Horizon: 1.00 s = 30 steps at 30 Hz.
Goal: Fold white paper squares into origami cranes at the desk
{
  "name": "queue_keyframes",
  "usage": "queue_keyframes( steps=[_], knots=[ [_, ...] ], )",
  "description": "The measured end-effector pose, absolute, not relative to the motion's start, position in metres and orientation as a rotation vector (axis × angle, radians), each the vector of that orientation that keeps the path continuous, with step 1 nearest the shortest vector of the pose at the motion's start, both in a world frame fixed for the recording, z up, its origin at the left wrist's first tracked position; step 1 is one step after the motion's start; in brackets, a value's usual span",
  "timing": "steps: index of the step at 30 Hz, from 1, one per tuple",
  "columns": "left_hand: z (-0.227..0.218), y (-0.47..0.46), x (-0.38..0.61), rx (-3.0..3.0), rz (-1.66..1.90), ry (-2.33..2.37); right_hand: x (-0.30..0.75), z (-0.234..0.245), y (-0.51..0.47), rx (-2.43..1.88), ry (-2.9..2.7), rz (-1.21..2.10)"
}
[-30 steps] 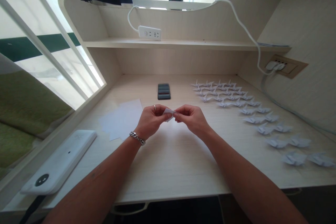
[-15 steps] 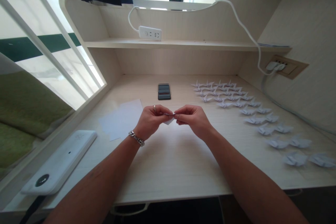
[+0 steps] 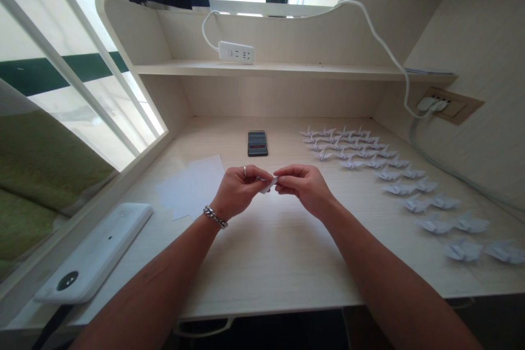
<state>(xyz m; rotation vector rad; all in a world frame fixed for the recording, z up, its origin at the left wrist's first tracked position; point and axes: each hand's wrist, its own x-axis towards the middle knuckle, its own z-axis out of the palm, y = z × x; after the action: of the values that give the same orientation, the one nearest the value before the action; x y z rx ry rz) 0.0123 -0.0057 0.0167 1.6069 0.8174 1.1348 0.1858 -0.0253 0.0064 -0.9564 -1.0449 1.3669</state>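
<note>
Between my two hands, above the middle of the desk, is a small folded piece of white paper (image 3: 268, 185). My left hand (image 3: 241, 188), with a ring and a chain bracelet, pinches its left side between thumb and fingers. The thumb and fingertips of my right hand (image 3: 304, 185) grip the paper's right end. Most of the folds are hidden behind the fingers. To the right stand rows of several white paper cranes (image 3: 363, 151). Flat sheets of white paper (image 3: 192, 186) lie on the desk left of my left hand.
A small dark case (image 3: 257, 144) lies beyond my hands. At the left edge is a long white device (image 3: 96, 254) with a dark cable. A power strip (image 3: 236, 52) rests on the shelf (image 3: 287, 70), and a white cable hangs to the wall socket (image 3: 453, 105) at right.
The folded paper has turned between my fingertips, its lower flap now slanting up to the right. Both hands stay close together in nearly the same place; the view has shifted slightly.
</note>
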Motion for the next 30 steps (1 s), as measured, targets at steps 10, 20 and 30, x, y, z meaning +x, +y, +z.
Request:
queue_keyframes(
  steps=[10,20,30],
  knots=[
    [0.0143,-0.0048,0.0104,1.739,1.16,0.785,0.1873,0.006,-0.0244,-0.936,-1.04,1.395],
    [0.0137,-0.0045,0.0095,1.763,1.17,0.751,0.1888,0.0071,-0.0255,-0.929,-1.042,1.433],
    [0.0145,-0.0049,0.01,1.726,1.131,0.759,0.193,0.0111,-0.0253,-0.96,-1.017,1.518]
  ],
)
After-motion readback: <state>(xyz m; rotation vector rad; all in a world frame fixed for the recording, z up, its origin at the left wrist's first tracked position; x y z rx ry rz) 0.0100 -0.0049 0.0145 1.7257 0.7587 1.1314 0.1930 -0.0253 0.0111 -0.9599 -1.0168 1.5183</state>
